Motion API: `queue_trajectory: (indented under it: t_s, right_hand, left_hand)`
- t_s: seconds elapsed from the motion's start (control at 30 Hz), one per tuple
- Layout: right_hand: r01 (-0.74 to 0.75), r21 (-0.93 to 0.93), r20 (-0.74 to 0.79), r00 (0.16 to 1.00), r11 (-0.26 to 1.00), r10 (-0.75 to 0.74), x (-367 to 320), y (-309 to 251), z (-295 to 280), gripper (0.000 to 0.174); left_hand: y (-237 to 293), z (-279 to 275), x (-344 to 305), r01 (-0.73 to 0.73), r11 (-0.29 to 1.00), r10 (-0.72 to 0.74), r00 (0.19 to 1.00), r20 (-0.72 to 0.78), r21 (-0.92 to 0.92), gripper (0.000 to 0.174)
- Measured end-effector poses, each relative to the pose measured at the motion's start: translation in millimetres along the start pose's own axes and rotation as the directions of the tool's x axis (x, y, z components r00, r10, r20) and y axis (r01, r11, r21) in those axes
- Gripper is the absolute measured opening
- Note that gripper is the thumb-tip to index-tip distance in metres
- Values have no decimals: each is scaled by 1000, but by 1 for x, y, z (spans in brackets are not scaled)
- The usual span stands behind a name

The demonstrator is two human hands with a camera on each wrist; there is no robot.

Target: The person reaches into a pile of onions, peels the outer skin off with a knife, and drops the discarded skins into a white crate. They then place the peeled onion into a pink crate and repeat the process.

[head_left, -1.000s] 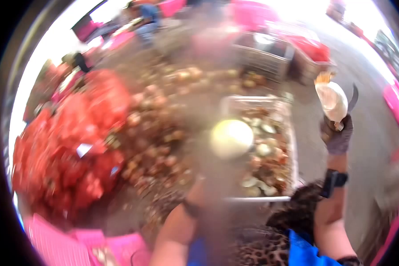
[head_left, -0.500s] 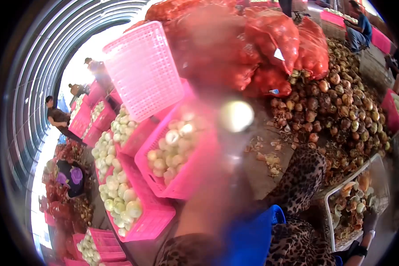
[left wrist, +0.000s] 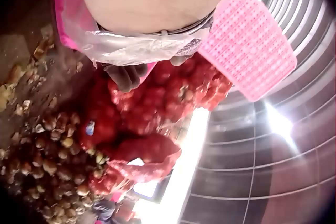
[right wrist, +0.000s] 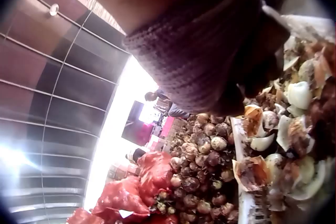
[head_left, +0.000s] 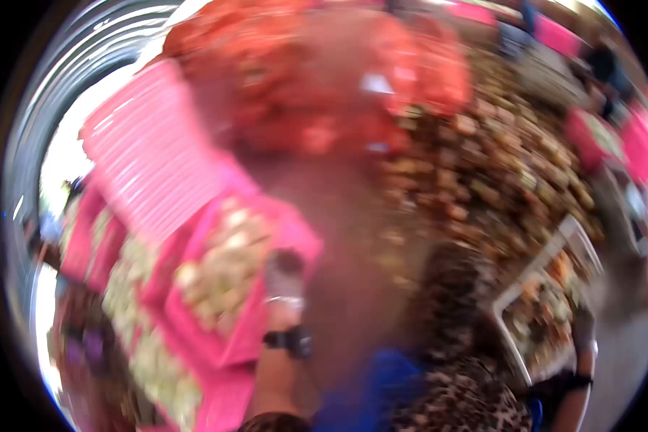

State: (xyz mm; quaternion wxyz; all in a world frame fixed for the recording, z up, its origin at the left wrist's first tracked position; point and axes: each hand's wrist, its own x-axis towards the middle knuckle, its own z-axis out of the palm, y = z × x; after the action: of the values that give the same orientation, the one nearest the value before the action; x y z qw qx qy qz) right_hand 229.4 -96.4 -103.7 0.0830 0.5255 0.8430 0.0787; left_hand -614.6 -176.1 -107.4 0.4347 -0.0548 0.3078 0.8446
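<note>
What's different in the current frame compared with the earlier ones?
The left grip has moved leftward to the pink crate; the pale onion it seemed to carry no longer shows there. The right grip, raised at first, is down by the white crate. Red sacks and onion heap stayed put.

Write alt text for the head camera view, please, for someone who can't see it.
Blurred view down at a person's gloved left hand by a pink crate of pale onions, the right hand at a white-rimmed crate of onion scraps. Red sacks and a heap of unpeeled onions lie beyond.
</note>
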Motion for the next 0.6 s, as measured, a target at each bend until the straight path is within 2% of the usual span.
queue_trajectory:
  t_s: [0.03,0.07,0.1,0.13,0.2,0.23,0.27,0.3,0.37,0.4,0.43,0.5,0.57,0.6]
  right_hand:
    - [-375,564,224,927,736,300,8,-28,-52,46]
    - [-545,834,415,719,82,557,17,-60,-111,48]
    - [-575,817,447,674,37,588,21,-66,-124,50]
    - [-648,761,510,609,11,607,30,-73,-147,51]
    - [-648,744,354,586,159,729,20,-54,-106,44]
    - [-639,736,267,579,225,771,23,-50,-96,41]
    - [-713,686,353,501,146,790,24,-48,-93,38]
    - [-748,647,390,492,148,778,22,-48,-90,38]
    - [-801,575,458,483,166,747,25,-50,-84,37]
    - [-772,575,399,553,270,732,27,-51,-79,35]
    - [-826,538,514,478,167,712,38,-54,-88,35]
    - [-815,542,496,509,207,703,39,-55,-81,37]
    - [-834,516,514,485,196,708,43,-55,-80,38]
    - [-843,502,519,471,192,713,45,-55,-78,39]
  left_hand:
    - [-28,46,-10,42,995,-35,997,-72,95,20]
    - [-51,45,20,185,964,-222,956,192,193,16]
    - [-74,41,43,269,918,-376,824,423,290,12]
    - [-116,62,47,305,879,-410,875,256,367,11]
    - [-188,114,45,360,782,-368,926,-91,508,12]
    - [-228,121,62,354,703,-413,909,-51,617,10]
    - [-267,122,85,328,615,-452,892,-20,717,11]
    - [-300,125,99,291,511,-490,872,-3,809,12]
    - [-371,148,110,50,188,-485,873,49,981,24]
    - [-407,149,124,-106,-18,-498,863,83,994,33]
    - [-442,150,137,-262,-216,-523,844,115,941,43]
    - [-495,169,143,-276,-324,-574,818,44,905,53]
    - [-555,138,185,-469,-506,-552,821,146,723,66]
    - [-573,136,183,-406,-541,-526,847,81,736,66]
